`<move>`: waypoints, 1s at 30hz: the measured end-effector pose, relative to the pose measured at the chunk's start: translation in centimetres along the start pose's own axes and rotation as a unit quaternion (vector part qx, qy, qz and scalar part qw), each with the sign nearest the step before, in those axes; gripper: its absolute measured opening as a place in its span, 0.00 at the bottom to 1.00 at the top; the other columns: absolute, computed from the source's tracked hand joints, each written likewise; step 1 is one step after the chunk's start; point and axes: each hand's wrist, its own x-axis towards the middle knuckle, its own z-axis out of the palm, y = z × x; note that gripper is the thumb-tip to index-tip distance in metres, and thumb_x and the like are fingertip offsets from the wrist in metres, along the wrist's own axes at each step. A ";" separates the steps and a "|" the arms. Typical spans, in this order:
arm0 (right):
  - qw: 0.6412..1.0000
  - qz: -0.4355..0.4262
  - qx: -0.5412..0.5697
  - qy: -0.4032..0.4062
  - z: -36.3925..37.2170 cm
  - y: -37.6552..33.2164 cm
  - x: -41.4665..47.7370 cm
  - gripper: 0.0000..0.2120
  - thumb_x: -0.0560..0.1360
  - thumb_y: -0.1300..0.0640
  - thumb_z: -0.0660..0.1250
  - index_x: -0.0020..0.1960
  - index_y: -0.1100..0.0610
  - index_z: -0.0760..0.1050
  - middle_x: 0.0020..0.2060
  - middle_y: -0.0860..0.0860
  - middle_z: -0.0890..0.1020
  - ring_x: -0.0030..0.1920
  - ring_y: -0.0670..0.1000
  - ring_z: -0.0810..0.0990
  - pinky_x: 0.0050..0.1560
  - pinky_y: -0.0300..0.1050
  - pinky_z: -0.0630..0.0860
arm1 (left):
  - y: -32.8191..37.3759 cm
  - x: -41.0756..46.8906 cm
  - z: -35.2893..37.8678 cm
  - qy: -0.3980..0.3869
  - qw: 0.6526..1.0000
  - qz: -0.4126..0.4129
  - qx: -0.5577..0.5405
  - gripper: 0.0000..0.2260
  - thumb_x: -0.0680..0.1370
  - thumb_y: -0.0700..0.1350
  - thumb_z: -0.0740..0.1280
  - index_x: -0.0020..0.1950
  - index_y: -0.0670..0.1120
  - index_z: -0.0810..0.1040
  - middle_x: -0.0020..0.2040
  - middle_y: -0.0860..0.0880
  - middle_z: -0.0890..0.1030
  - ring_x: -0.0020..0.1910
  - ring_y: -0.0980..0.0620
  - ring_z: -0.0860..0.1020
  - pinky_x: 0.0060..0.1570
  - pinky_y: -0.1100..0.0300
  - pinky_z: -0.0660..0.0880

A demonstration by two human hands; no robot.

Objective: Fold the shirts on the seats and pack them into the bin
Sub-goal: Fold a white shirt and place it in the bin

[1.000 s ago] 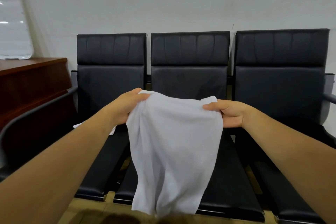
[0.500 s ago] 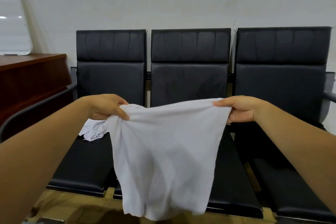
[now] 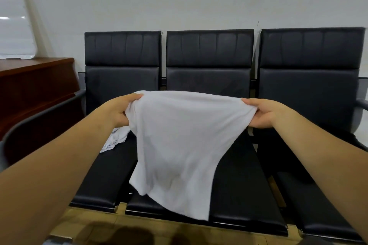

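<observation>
Between the fingers of both hands: white shirt [image 3: 179, 145], stretched wide, hanging over the middle seat [image 3: 245, 181]. Left hand [image 3: 117, 111] pinched shut on its left top corner; right hand [image 3: 262, 113] pinched on the right. Below the left fingers: second shirt [image 3: 115, 139], crumpled on the left seat [image 3: 103, 181].

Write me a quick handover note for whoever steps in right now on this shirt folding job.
Left hand: gripping one top corner of the white shirt.
Right hand: gripping the other corner; the shirt hangs spread over the middle seat.
A second white shirt lies crumpled on the left seat.
Done: nothing folded in view.
Left: fold both shirts and pack them; the bin is not in view.
</observation>
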 end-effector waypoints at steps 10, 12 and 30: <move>0.996 -0.068 0.050 0.009 -0.9 0.5 1.1 0.25 0.72 0.68 0.73 0.68 0.65 0.73 0.59 0.59 0.82 0.57 0.59 0.83 0.50 0.60 0.81 | -2.7 2.0 0.4 0.116 0.958 0.183 0.188 0.23 0.80 0.44 0.70 0.73 0.39 0.71 0.69 0.42 0.75 0.66 0.42 0.76 0.66 0.46 0.74; 0.996 -0.080 -0.026 0.028 -1.3 0.6 1.5 0.17 0.81 0.62 0.66 0.69 0.63 0.71 0.59 0.58 0.81 0.58 0.58 0.81 0.48 0.60 0.79 | -2.7 1.6 0.5 0.172 0.891 0.244 0.342 0.21 0.83 0.48 0.65 0.74 0.44 0.69 0.70 0.46 0.73 0.67 0.43 0.73 0.66 0.48 0.72; 0.958 -0.173 -0.132 0.188 -3.2 -3.5 8.3 0.16 0.72 0.62 0.76 0.59 0.62 0.79 0.53 0.59 0.83 0.50 0.58 0.84 0.56 0.57 0.81 | 1.9 6.3 1.3 0.110 0.969 0.197 0.099 0.09 0.77 0.36 0.71 0.57 0.38 0.83 0.56 0.42 0.83 0.53 0.46 0.82 0.49 0.54 0.80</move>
